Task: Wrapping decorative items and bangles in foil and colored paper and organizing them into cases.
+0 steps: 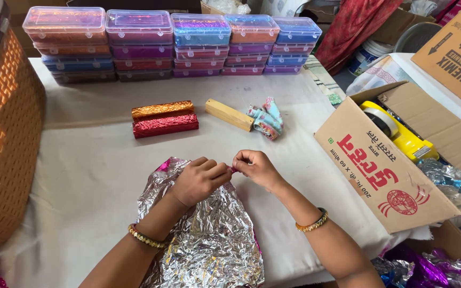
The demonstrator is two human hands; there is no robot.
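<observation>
Crinkled silver foil sheet [209,240] on near table [81,176] below my hands, left hand [198,180] and right hand [256,167] both pinching its far edge together, fingers narrow, gold bar [162,109] and red bar [165,125] farther left, wooden block [229,114] beyond

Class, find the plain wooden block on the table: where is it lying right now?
In the head view, the wooden block lies past both hands, between the two foil-wrapped bars and the patterned tape rolls.

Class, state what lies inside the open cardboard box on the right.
Inside the cardboard box: a yellow tape dispenser and crumpled silver foil. The box wall hides anything deeper.
</observation>
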